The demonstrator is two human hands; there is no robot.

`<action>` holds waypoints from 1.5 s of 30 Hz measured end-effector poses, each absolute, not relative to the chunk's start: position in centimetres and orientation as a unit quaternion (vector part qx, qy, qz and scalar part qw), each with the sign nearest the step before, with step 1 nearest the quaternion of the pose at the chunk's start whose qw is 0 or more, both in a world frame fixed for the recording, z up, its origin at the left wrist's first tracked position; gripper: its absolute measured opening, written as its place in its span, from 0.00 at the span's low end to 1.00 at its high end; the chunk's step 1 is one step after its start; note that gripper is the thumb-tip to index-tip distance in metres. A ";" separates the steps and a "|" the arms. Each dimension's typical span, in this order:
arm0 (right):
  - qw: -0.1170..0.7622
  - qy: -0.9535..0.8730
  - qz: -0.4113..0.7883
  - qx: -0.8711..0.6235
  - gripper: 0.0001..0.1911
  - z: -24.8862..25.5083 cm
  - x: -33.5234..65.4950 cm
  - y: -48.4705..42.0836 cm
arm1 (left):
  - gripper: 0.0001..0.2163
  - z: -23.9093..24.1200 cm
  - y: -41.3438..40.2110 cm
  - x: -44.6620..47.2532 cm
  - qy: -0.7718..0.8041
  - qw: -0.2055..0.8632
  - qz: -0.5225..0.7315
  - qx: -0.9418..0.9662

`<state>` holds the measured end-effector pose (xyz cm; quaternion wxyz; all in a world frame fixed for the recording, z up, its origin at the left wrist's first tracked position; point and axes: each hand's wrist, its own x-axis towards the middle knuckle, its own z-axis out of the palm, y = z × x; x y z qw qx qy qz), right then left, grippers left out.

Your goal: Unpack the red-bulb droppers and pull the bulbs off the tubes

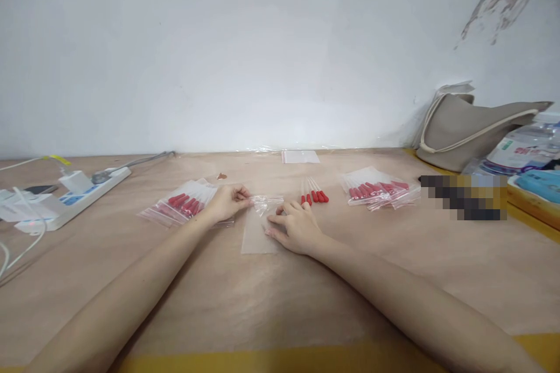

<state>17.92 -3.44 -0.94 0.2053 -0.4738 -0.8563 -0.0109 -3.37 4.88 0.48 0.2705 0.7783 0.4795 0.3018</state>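
Note:
A clear, flat plastic bag (pixel 258 233) lies on the brown table in front of me. My left hand (pixel 230 201) pinches the bag's top left corner with closed fingers. My right hand (pixel 295 224) rests flat on the bag's right edge, fingers stretched out. Several loose red-tipped sticks (pixel 314 193) lie just beyond my right hand. A pile of filled bags with red-tipped sticks (pixel 184 205) sits under and left of my left hand. Another pile of filled bags (pixel 378 191) lies to the right.
A white power strip (pixel 74 198) with plugs and cables is at the left. A grey tote bag (pixel 464 131) leans on the wall at the right, beside packets and a blue box (pixel 540 183). A stack of clear bags (pixel 300 157) lies by the wall.

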 end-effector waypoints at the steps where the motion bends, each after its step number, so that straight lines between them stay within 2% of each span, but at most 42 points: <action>1: 0.206 -0.857 -0.011 -0.473 0.19 -0.9 18.0 -3.5 | 0.14 0.3 4.9 -3.2 0.499 0.267 0.305 0.766; 9: 0.201 -0.861 -0.014 -0.468 0.19 -0.9 17.9 -3.6 | 0.07 -0.4 5.7 -2.1 0.558 0.248 0.294 0.735; 21: 0.176 -0.870 -0.001 -0.460 0.20 -0.6 18.2 -3.4 | 0.15 3.9 7.3 -4.4 0.374 0.386 0.187 0.822; 26: 0.163 -0.877 0.000 -0.452 0.20 -0.4 18.5 -3.4 | 0.15 4.4 9.2 -6.0 0.377 0.241 0.082 0.891; 29: 0.167 -0.874 -0.011 -0.456 0.20 -0.6 18.5 -3.5 | 0.15 4.5 9.0 -5.9 0.421 0.170 0.120 0.883; 32: 0.176 -0.869 -0.026 -0.462 0.20 -1.1 18.3 -3.6 | 0.15 4.1 5.8 -4.3 0.415 0.063 0.169 0.892; 36: 0.200 -0.849 -0.043 -0.488 0.20 -1.2 18.0 -3.4 | 0.19 2.4 0.2 -1.6 0.374 -0.028 0.085 0.923; 39: 0.244 -0.810 -0.052 -0.531 0.19 -0.3 19.2 -2.5 | 0.24 1.4 -0.5 -0.9 0.384 -0.029 0.028 0.922; 42: 0.269 -0.754 -0.049 -0.597 0.18 0.6 21.9 -1.2 | 0.26 1.7 2.2 -1.7 0.414 -0.001 -0.025 0.910; 45: 0.235 -0.784 -0.032 -0.574 0.25 0.3 24.7 0.0 | 0.28 2.4 5.7 -3.4 0.457 0.040 -0.059 0.886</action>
